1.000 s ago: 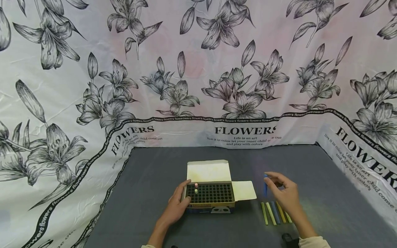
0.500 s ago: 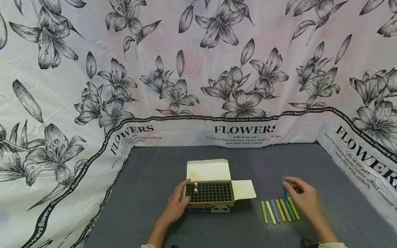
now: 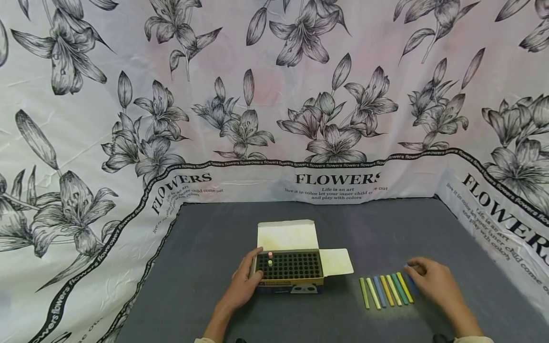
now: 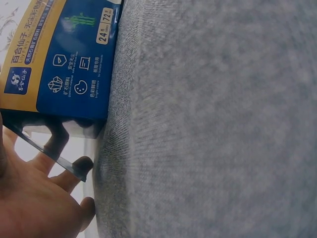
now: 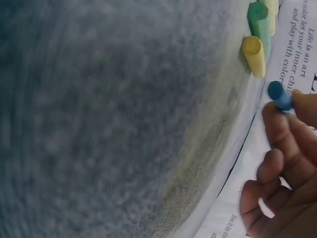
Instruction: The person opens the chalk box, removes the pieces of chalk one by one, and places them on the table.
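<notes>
A chalk box (image 3: 279, 288) with a black grid of holes stands mid-table, a pink stick (image 3: 270, 255) and a pale yellow stick (image 3: 270, 263) upright in it. My left hand (image 3: 241, 285) holds the box's left end, thumb at the front corner and a finger at the back one. In the left wrist view the box's blue and yellow side (image 4: 74, 64) shows beside that hand. My right hand (image 3: 439, 285) pinches a blue chalk stick (image 5: 280, 95) between thumb and finger, at the right end of a chalk row. The stick is partly hidden in the head view.
Several chalk sticks lie side by side in that row, among them a yellow stick (image 3: 405, 287), a green stick (image 3: 400, 289) and an orange stick (image 3: 387, 291). The box's lid (image 3: 286, 236) and side flap (image 3: 336, 262) are folded out. Flower-printed cloth (image 3: 334, 186) borders the grey table (image 3: 214, 233).
My right hand has moved right and toward me with the blue chalk stick, past the row, and the stick is now lower. The left hand and box stay put.
</notes>
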Motion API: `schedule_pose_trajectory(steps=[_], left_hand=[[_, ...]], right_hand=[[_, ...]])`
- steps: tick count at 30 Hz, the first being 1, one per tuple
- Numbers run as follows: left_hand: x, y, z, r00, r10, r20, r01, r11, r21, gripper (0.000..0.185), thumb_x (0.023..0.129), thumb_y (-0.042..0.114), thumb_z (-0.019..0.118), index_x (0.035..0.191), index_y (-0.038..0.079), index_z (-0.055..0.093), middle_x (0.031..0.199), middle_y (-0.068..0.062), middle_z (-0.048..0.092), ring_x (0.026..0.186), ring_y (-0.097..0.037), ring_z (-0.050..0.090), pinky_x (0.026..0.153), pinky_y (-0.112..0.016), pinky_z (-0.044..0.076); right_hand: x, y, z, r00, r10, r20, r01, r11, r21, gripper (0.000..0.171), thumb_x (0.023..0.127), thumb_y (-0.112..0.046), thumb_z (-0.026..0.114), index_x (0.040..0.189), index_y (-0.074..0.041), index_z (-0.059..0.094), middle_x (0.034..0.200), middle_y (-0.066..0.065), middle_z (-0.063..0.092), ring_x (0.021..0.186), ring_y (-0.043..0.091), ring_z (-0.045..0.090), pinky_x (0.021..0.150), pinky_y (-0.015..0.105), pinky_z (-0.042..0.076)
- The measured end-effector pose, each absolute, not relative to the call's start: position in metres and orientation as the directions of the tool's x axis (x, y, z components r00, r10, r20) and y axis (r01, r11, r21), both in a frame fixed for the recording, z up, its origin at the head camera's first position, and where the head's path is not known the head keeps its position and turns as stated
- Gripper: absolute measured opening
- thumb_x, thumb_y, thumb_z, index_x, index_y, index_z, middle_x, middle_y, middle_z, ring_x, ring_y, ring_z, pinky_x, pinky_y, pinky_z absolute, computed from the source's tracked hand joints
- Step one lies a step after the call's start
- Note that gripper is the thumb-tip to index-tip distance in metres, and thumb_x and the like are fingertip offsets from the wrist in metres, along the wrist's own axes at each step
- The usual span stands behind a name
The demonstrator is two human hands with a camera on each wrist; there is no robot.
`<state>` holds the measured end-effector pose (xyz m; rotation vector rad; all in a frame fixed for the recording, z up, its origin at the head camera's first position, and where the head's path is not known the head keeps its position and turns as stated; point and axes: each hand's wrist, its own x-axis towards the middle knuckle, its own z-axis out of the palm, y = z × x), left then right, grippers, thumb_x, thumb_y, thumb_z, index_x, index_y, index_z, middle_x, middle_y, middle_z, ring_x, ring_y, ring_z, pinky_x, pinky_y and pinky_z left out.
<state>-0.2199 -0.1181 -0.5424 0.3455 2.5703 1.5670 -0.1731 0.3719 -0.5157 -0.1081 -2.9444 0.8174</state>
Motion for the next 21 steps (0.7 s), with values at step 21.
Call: schedule_pose_trajectory(steps=[21], left_hand=[[-0.2205, -0.1196, -0.5473, -0.967, 0.250, 0.039, 0.152, 0.449, 0.880, 0.061, 0.100, 0.016, 0.049, 0.157, 0.034, 0.034, 0.157, -0.013, 0.036, 0.116, -0.032, 0.046, 0.076, -0.043, 0.039]], right_hand=[[-0.1834, 0.3732, -0.5155, -0.991, 0.052, -0.122, 0.100, 0.899, -0.426, 0.033, 0.095, -0.029, 0.069, 0.106, 0.002, 0.072, 0.093, 0.017, 0.075, 0.075, 0.024, 0.069, 0.060, 0.044, 0.053]])
